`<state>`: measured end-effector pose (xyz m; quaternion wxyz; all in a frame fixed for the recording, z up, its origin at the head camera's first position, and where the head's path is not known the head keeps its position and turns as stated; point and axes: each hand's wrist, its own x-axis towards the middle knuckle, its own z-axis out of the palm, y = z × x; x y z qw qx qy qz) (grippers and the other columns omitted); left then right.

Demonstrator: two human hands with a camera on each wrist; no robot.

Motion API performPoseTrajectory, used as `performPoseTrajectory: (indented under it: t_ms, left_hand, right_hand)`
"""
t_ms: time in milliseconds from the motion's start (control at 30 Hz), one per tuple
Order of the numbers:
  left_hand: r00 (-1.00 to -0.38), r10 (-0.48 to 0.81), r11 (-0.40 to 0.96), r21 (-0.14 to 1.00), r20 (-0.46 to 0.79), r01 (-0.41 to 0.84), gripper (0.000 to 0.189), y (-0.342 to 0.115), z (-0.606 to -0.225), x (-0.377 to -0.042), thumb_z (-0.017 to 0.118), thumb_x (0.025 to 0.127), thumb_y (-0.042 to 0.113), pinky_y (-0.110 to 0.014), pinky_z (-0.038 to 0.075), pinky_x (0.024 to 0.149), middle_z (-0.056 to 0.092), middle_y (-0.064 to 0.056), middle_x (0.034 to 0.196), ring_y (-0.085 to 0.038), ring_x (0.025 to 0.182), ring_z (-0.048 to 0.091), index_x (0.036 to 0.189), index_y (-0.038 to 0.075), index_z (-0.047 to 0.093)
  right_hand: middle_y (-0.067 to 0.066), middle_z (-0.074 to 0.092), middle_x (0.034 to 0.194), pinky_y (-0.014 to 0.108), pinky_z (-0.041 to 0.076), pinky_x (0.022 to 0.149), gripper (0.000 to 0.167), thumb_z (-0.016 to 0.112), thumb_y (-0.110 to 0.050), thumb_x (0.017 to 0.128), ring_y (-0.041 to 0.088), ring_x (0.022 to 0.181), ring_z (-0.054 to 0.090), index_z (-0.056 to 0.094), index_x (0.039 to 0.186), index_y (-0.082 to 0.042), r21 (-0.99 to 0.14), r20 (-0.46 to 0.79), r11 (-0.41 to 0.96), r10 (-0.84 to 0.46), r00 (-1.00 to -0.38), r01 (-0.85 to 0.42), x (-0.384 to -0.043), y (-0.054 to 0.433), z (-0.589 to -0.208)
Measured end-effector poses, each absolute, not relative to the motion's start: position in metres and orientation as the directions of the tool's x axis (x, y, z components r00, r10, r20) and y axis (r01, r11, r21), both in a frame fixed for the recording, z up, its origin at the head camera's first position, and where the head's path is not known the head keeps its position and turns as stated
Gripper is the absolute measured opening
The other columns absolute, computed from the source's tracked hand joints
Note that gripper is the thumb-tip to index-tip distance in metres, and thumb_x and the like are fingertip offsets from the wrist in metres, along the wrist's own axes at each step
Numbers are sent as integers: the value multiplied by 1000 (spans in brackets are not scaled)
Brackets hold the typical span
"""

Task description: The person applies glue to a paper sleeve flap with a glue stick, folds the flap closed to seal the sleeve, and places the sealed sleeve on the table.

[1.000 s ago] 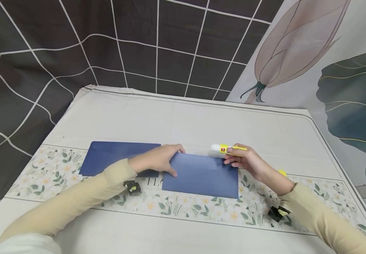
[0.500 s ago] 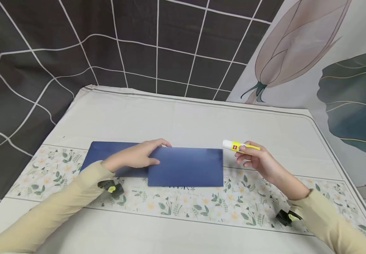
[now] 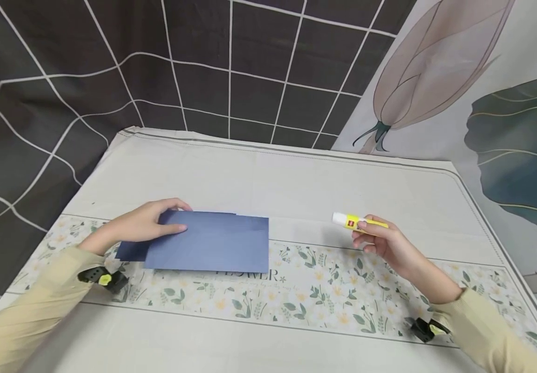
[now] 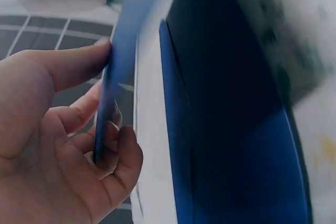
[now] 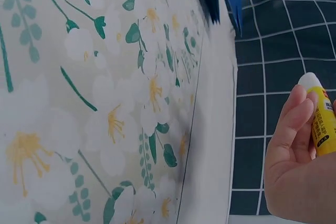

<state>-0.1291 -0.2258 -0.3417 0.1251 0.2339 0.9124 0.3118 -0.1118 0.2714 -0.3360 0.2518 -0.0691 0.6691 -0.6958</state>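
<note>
My left hand (image 3: 144, 220) pinches the left edge of a blue paper sheet (image 3: 209, 243), thumb on its near face and fingers behind. The sheet overlaps other blue sheets (image 3: 130, 252) on the table, hiding most of them in the head view. The left wrist view shows the held sheet (image 4: 128, 35) raised apart from the blue sheets (image 4: 236, 129) below. Over to the right, my right hand (image 3: 387, 243) grips a yellow glue stick (image 3: 351, 221), its white end pointing left. In the right wrist view the glue stick (image 5: 321, 124) lies between thumb and fingers.
A white cloth (image 3: 268, 181) with a printed floral band (image 3: 333, 290) covers the table. Behind it hangs a dark curtain (image 3: 259, 93) with a white grid, and a flower-patterned curtain (image 3: 436, 67) hangs at the right.
My left hand has carried the blue sheet leftward from mid-table until it overlaps the other blue sheets. My right hand, holding the glue stick, has drawn away slightly to the right.
</note>
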Motion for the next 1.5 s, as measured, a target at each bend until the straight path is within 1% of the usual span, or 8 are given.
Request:
performPoseTrajectory:
  t_ms: [133, 367, 500, 700, 1067, 1167, 1300, 1500]
  left_hand:
    - [-880, 468, 718, 615, -82, 325, 34, -243, -346, -129, 66, 91, 22, -53, 41, 95, 61, -14, 121, -34, 116, 53, 121, 10, 59]
    - [-903, 415, 777, 557, -107, 291, 35, -260, -351, -131, 67, 90, 26, -43, 45, 83, 63, -15, 115, -29, 103, 58, 120, 9, 60]
    - [-911, 400, 804, 514, -96, 299, 36, -265, -354, -133, 69, 89, 24, -47, 46, 86, 62, -19, 116, -33, 105, 57, 118, 6, 61]
    - [-911, 409, 818, 465, -55, 340, 36, -269, -357, -135, 72, 85, 22, -52, 42, 88, 61, -17, 109, -34, 104, 53, 116, 3, 65]
    - [-936, 342, 877, 385, -82, 287, 46, -271, -355, -133, 73, 83, 20, -55, 45, 83, 61, -23, 112, -40, 105, 53, 124, 0, 63]
    - [-948, 307, 888, 382, -81, 255, 45, -267, -352, -132, 71, 84, 18, -58, 45, 83, 59, -26, 116, -43, 109, 51, 125, 0, 61]
    - [-962, 272, 887, 397, -34, 237, 45, -252, -346, -131, 70, 85, 17, -60, 44, 85, 59, -28, 122, -45, 113, 50, 126, 2, 61]
    - [-953, 300, 846, 449, 47, 288, 44, -213, -340, -128, 72, 83, 20, -59, 46, 90, 64, -22, 122, -42, 113, 57, 123, 5, 64]
  right_hand:
    - [-11, 70, 83, 18, 51, 64, 21, 40, -16, 102, 4, 74, 67, 57, 91, -18, -966, -242, 29, -439, -865, 256, -110, 273, -337]
    - [-11, 69, 83, 18, 51, 64, 21, 39, -17, 103, 5, 75, 67, 57, 92, -18, -965, -248, 35, -429, -869, 258, -107, 276, -339]
    - [-11, 69, 83, 19, 51, 64, 22, 38, -16, 103, 5, 76, 67, 57, 92, -19, -966, -243, 32, -441, -864, 256, -105, 277, -341]
    - [-11, 69, 84, 18, 51, 63, 23, 37, -15, 103, 5, 76, 67, 57, 92, -18, -964, -239, 7, -470, -850, 268, -104, 276, -344]
    - [-11, 69, 84, 17, 52, 63, 21, 37, -13, 103, 5, 75, 67, 56, 94, -17, -960, -235, -20, -485, -842, 280, -102, 274, -352]
    - [-11, 69, 84, 17, 52, 63, 21, 37, -14, 103, 5, 75, 66, 55, 94, -17, -961, -237, -13, -480, -845, 277, -101, 274, -351]
    - [-11, 69, 84, 18, 51, 63, 21, 38, -14, 102, 5, 75, 66, 56, 93, -18, -962, -235, -13, -473, -849, 274, -101, 272, -351]
    - [-10, 68, 85, 18, 52, 62, 20, 38, -10, 101, 5, 76, 66, 55, 93, -18, -963, -209, -45, -489, -847, 265, -100, 267, -352]
